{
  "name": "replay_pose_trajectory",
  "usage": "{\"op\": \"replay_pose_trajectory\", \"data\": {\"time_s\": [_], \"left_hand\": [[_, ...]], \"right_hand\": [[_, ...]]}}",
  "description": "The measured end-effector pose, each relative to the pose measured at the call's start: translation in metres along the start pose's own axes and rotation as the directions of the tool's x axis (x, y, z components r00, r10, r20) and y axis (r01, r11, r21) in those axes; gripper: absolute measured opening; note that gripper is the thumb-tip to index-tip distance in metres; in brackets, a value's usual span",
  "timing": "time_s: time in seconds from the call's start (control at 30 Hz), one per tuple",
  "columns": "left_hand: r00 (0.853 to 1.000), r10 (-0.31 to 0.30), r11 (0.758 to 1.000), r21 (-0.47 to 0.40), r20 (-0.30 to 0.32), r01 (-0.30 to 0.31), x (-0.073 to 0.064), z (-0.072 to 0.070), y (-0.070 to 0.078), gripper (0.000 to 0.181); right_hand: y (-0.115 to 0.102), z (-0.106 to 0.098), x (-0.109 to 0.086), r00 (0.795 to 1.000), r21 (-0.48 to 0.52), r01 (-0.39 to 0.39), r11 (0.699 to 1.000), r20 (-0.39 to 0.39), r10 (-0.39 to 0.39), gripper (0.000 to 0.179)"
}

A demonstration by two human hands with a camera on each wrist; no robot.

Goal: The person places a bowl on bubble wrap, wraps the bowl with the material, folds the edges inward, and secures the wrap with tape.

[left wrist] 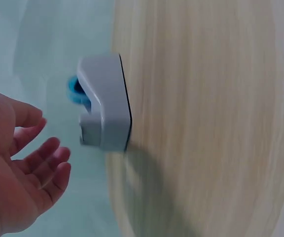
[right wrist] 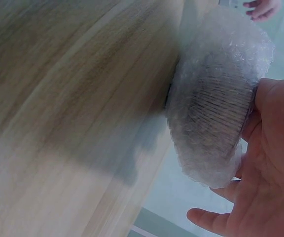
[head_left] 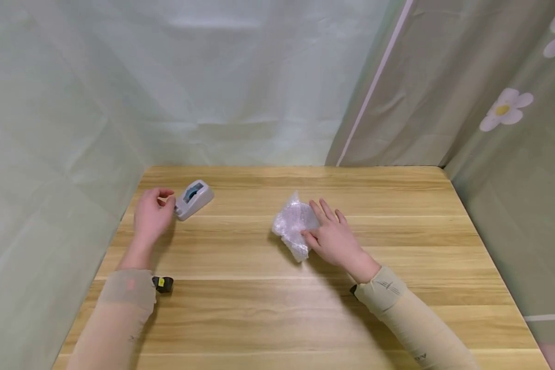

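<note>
Right hand (head_left: pixel 338 240) rests spread fingers on bubble-wrapped bundle (head_left: pixel 290 224), likely steadying it; left of bundle, left hand (head_left: pixel 151 216), fingers loose, seemingly empty, beside tape dispenser (head_left: pixel 201 201)

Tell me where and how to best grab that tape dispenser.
I'd grip the tape dispenser across its two long sides, coming down from above with the left hand, which is closest. It sits base-down on the table and is longer than it is wide, so pinching its width looks easiest. Avoid the blue ring showing in its open top.
</note>
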State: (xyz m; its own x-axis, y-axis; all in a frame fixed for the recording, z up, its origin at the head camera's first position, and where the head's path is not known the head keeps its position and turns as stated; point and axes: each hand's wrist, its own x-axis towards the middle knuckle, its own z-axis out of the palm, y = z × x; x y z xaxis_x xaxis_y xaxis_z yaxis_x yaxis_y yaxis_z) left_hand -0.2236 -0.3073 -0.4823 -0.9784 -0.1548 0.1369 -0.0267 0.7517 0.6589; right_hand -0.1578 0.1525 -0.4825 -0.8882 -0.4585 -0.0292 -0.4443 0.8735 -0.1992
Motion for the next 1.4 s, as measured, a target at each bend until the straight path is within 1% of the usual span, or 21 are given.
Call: {"op": "replay_pose_trajectory", "data": {"time_s": [0.13,0.23,0.43,0.57,0.7,0.83,0.93,1.1,1.2,1.4], "left_hand": [[0.998,0.008,0.999,0.042,0.057,-0.01,0.0,-0.003,-0.008,0.032],[0.995,0.008,0.998,0.062,0.103,-0.014,-0.001,-0.005,-0.008,0.033],[0.98,-0.002,0.995,0.096,0.201,-0.018,0.002,-0.005,-0.009,0.038],[0.963,-0.012,0.99,0.137,0.271,-0.026,0.006,-0.005,-0.01,0.038],[0.938,-0.012,0.985,0.166,0.346,-0.049,0.011,-0.007,-0.01,0.036],[0.916,0.004,0.981,0.175,0.401,-0.081,0.017,-0.009,-0.01,0.034],[0.906,0.012,0.98,0.174,0.423,-0.094,0.02,-0.009,-0.009,0.032],[0.899,0.009,0.982,0.164,0.438,-0.09,0.022,-0.01,-0.005,0.032],[0.9,-0.002,0.983,0.165,0.436,-0.078,0.023,-0.008,-0.003,0.032],[0.907,-0.012,0.98,0.183,0.421,-0.072,0.025,-0.004,-0.003,0.03]], "right_hand": [[0.0,-0.001,-0.001,1.0,0.002,-0.007,1.0,-0.001,0.007,0.047],[0.0,-0.002,-0.002,1.0,0.002,-0.01,1.0,-0.001,0.01,0.046],[0.001,-0.002,-0.002,1.0,0.005,-0.012,1.0,0.002,0.012,0.046],[0.002,-0.002,-0.003,1.0,-0.001,-0.006,1.0,0.002,0.006,0.047],[0.002,-0.003,-0.003,1.0,0.001,-0.005,1.0,0.008,0.005,0.047],[0.002,-0.003,-0.003,1.0,-0.001,-0.011,1.0,0.009,0.011,0.048],[0.003,-0.003,-0.003,1.0,0.0,-0.01,1.0,0.009,0.01,0.048],[0.004,-0.002,-0.003,1.0,0.003,-0.009,1.0,0.015,0.009,0.047],[0.004,-0.003,-0.004,1.0,0.0,-0.012,1.0,0.016,0.012,0.047],[0.006,-0.003,-0.005,1.0,0.004,-0.017,1.0,0.017,0.016,0.047]]}}
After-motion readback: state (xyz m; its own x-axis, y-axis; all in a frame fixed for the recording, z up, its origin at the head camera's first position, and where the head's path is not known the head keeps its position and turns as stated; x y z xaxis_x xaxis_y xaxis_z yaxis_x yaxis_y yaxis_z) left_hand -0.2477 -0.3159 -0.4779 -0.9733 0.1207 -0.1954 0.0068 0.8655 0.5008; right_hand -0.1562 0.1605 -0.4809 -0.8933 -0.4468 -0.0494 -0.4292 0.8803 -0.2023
